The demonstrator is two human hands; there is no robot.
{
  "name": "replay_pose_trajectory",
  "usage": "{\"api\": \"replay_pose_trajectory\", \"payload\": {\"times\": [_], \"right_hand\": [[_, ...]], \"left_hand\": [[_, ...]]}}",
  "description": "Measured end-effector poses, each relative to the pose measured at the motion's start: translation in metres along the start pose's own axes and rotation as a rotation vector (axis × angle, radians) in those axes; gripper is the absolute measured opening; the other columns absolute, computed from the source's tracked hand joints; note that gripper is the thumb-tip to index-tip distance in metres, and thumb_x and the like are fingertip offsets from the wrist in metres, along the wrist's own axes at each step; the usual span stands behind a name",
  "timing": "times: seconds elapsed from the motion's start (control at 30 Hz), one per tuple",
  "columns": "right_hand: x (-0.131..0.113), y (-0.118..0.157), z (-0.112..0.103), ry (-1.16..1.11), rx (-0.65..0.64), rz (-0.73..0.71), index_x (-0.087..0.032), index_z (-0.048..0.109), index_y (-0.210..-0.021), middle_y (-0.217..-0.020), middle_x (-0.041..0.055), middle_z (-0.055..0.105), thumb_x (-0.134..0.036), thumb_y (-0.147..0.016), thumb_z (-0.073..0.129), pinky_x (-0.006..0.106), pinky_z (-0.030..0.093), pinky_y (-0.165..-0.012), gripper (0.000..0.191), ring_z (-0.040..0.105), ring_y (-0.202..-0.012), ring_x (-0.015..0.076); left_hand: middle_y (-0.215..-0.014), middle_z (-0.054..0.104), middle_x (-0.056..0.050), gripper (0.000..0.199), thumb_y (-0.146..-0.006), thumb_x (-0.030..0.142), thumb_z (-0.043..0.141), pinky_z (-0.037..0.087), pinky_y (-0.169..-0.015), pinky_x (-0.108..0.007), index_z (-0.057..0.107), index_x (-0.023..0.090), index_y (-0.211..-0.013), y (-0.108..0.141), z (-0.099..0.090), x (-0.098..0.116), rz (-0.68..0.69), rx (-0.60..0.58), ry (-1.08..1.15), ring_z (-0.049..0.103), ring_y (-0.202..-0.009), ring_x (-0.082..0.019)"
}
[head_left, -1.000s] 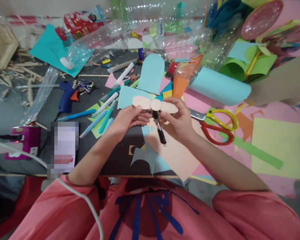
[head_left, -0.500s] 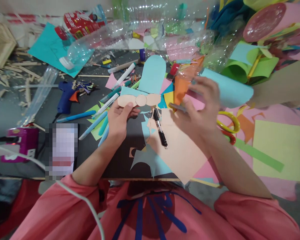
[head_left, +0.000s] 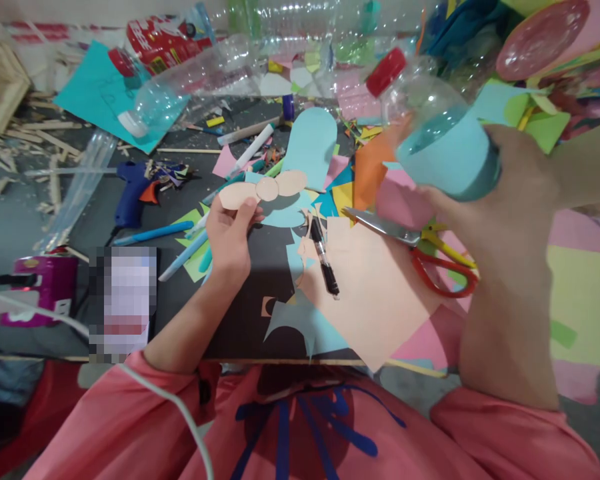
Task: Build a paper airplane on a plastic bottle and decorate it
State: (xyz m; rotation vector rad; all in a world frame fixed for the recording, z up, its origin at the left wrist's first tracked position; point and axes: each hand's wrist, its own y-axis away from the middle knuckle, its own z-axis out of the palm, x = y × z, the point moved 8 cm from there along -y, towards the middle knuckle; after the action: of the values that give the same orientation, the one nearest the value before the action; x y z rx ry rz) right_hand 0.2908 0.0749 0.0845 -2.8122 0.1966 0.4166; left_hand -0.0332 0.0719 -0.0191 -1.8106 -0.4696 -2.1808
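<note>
Between the thumb and fingers of my left hand (head_left: 230, 230) is a peach paper propeller-like cutout (head_left: 267, 189) with two rounded blades and a round centre. My right hand (head_left: 515, 167) grips a clear plastic bottle (head_left: 447, 130) with a red cap, its lower part wrapped in light blue paper. The bottle is tilted, cap toward the upper left. Below it, scissors (head_left: 410, 237) with red and yellow handles lie on the papers. A light blue rounded paper piece (head_left: 310, 143) lies beyond the cutout. A black marker (head_left: 324, 257) rests by a peach sheet (head_left: 370, 300).
A blue glue gun (head_left: 130, 193), several felt pens (head_left: 183, 257) and a phone (head_left: 127, 300) lie on the left. Plastic bottles (head_left: 195, 70) line the back. Wood sticks (head_left: 50, 143) are scattered at the far left. Another person's arm (head_left: 587, 153) reaches in from the right.
My right hand has moved right and now holds the blue-wrapped bottle, raised and tilted. The scissors now lie in full view on the papers. The peach cutout has shifted slightly left and tilted.
</note>
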Motion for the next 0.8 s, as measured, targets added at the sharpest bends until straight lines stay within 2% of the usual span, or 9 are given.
{"api": "replay_pose_trajectory", "payload": {"times": [0.07,0.13,0.2,0.27,0.4,0.5,0.6,0.7,0.8], "right_hand": [[-0.009,0.009,-0.001,-0.181,-0.172,-0.039,-0.022,0.054,-0.128,-0.125,0.0132,0.064,-0.067,-0.072,0.065,0.052,0.05,-0.091,0.072,0.062,-0.111,0.0343],[-0.02,0.021,0.012,-0.367,-0.468,-0.087,-0.024,0.057,-0.122,-0.118,0.0116,0.067,-0.079,-0.066,0.061,0.049,0.055,-0.081,0.078,0.065,-0.101,0.0332],[-0.029,0.034,0.03,-0.529,-0.726,-0.09,-0.024,0.061,-0.116,-0.112,0.0109,0.069,-0.084,-0.062,0.06,0.046,0.056,-0.076,0.081,0.066,-0.096,0.033],[-0.031,0.041,0.048,-0.652,-0.882,-0.042,-0.023,0.063,-0.113,-0.112,0.0107,0.07,-0.083,-0.061,0.062,0.046,0.057,-0.077,0.08,0.067,-0.098,0.0342],[-0.034,0.048,0.078,-0.82,-1.015,0.028,-0.024,0.062,-0.123,-0.12,0.0088,0.07,-0.074,-0.063,0.069,0.048,0.058,-0.082,0.078,0.066,-0.106,0.0358],[-0.04,0.053,0.089,-0.9,-1.098,-0.033,-0.027,0.061,-0.129,-0.132,0.0067,0.065,-0.069,-0.068,0.069,0.049,0.056,-0.092,0.075,0.062,-0.117,0.0355],[-0.038,0.056,0.095,-0.905,-1.138,-0.099,-0.03,0.058,-0.135,-0.147,0.0051,0.053,-0.065,-0.068,0.071,0.05,0.05,-0.102,0.077,0.053,-0.13,0.0361],[-0.03,0.059,0.103,-0.935,-1.167,-0.059,-0.033,0.052,-0.141,-0.151,0.0042,0.05,-0.065,-0.07,0.07,0.05,0.051,-0.1,0.08,0.052,-0.131,0.0353],[-0.028,0.066,0.109,-0.964,-1.227,-0.002,-0.034,0.054,-0.138,-0.143,0.0028,0.058,-0.064,-0.071,0.07,0.048,0.055,-0.093,0.075,0.059,-0.123,0.0333]], "left_hand": [[-0.082,0.068,0.0,0.041,-0.064,0.047,0.083,0.055,-0.063,-0.023,0.061,0.021,-0.087,-0.001,0.0,0.0,0.007,-0.009,-0.005,0.065,-0.069,-0.012],[-0.084,0.068,0.0,0.04,-0.066,0.047,0.083,0.056,-0.066,-0.024,0.06,0.022,-0.088,-0.002,-0.001,-0.001,0.014,-0.014,-0.004,0.066,-0.072,-0.013],[-0.086,0.069,-0.001,0.041,-0.066,0.047,0.082,0.057,-0.068,-0.024,0.06,0.021,-0.088,-0.003,-0.001,0.0,0.03,-0.018,-0.01,0.067,-0.074,-0.013],[-0.085,0.069,-0.001,0.041,-0.067,0.049,0.081,0.057,-0.069,-0.024,0.059,0.021,-0.088,-0.004,-0.002,0.002,0.059,-0.014,-0.031,0.068,-0.074,-0.013],[-0.084,0.069,0.0,0.038,-0.069,0.048,0.08,0.056,-0.068,-0.023,0.059,0.022,-0.087,-0.009,-0.006,0.004,0.075,-0.005,-0.057,0.068,-0.074,-0.012],[-0.084,0.069,0.0,0.032,-0.072,0.044,0.078,0.056,-0.069,-0.023,0.059,0.023,-0.087,-0.012,-0.008,0.005,0.076,-0.014,-0.07,0.069,-0.077,-0.013],[-0.085,0.069,0.0,0.031,-0.075,0.044,0.076,0.056,-0.071,-0.024,0.059,0.023,-0.088,-0.012,-0.008,0.004,0.09,-0.028,-0.107,0.07,-0.08,-0.014],[-0.087,0.069,-0.001,0.036,-0.074,0.049,0.076,0.056,-0.074,-0.025,0.058,0.021,-0.089,-0.011,-0.007,0.004,0.132,-0.018,-0.137,0.069,-0.082,-0.015],[-0.086,0.067,-0.001,0.041,-0.073,0.054,0.075,0.056,-0.079,-0.028,0.057,0.02,-0.086,-0.008,-0.005,0.007,0.189,-0.024,-0.171,0.067,-0.084,-0.016]]}}
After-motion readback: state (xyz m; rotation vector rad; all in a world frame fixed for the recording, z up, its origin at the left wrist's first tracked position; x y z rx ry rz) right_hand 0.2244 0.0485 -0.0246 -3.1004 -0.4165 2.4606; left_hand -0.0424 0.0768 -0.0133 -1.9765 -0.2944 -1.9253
